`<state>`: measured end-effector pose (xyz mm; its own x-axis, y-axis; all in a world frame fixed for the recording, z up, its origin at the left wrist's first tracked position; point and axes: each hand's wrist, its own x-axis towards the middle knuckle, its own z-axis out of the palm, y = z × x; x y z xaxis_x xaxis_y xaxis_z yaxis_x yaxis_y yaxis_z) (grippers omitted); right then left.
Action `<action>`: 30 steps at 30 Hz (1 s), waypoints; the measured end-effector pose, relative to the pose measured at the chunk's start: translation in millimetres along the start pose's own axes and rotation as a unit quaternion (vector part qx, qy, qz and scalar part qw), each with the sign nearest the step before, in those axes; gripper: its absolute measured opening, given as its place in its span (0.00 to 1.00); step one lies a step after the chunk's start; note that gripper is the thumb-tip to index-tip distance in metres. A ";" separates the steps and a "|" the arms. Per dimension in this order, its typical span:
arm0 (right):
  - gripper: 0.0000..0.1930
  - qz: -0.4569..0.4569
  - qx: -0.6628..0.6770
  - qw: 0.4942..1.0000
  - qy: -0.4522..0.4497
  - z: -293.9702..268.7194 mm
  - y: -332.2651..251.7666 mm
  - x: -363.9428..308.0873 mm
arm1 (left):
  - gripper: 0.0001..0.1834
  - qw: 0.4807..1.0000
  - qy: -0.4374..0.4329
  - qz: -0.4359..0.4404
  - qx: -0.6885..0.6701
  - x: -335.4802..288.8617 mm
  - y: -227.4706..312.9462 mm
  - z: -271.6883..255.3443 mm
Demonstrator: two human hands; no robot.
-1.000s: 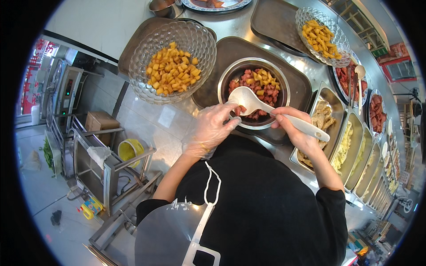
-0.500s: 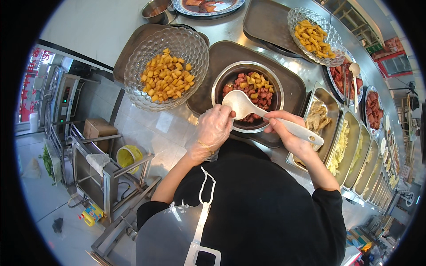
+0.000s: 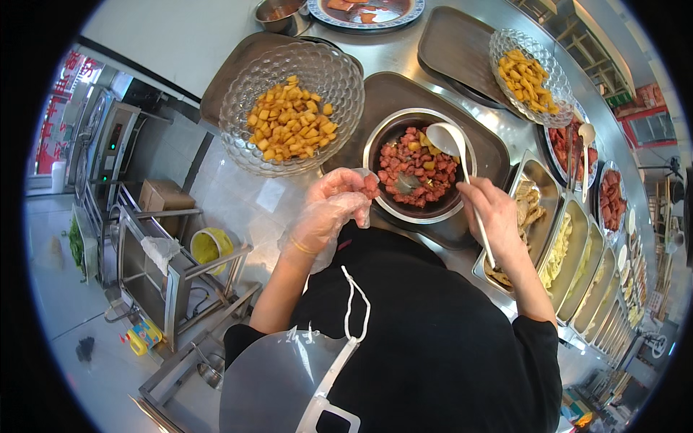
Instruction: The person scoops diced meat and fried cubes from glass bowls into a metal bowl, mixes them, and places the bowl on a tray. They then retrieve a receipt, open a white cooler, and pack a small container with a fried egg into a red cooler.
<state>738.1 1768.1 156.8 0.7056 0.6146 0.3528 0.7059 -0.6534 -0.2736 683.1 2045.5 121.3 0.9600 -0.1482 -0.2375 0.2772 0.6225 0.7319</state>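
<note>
Holding: your right hand (image 3: 498,216) is closed around the handle of a white ladle (image 3: 462,173), fingers curled over the shaft — the scoop end rests at the far rim of the metal bowl (image 3: 462,198).
Left hand: your left hand (image 3: 328,213), in a clear plastic glove, sits at the near-left rim of the same bowl; the fingers are bent loosely, and you cannot tell from this view whether they grip the rim or only rest against it.
Bowl contents: reddish meat cubes (image 3: 419,169) with a few yellow pieces, and a bare patch of metal showing near the middle.
Bowl position: it stands on a dark brown tray (image 3: 390,94) on the steel counter, directly ahead of you, between your two hands.
To your left: a large patterned glass bowl (image 3: 249,144) of yellow diced food, just beside the metal bowl.
Far right: a smaller glass bowl (image 3: 505,47) with yellow pieces on another brown tray.
Right side: a row of rectangular steel pans (image 3: 577,216) with pale foods, curving away — your right forearm crosses the nearest one.
Body: black top and a white-strapped apron below your arms.
</note>
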 end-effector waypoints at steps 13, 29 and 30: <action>0.08 0.030 0.105 0.994 -0.019 -16.7 -40.5 39.4 | 0.05 0.935 -0.332 0.125 0.028 -84.5 114.6 46.3; 0.07 -0.032 0.090 0.995 0.024 91.9 -60.8 182.3 | 0.09 0.811 -0.509 0.275 -0.084 -97.1 150.0 24.0; 0.07 -0.039 0.062 0.997 0.026 101.0 -59.7 191.6 | 0.09 0.810 -0.511 0.275 -0.082 -96.0 152.5 20.6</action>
<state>837.4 1969.6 150.3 0.6462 0.6359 0.4219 0.7631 -0.5426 -0.3511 634.1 2138.9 268.9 0.4912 -0.3204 0.8100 -0.1323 0.8917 0.4329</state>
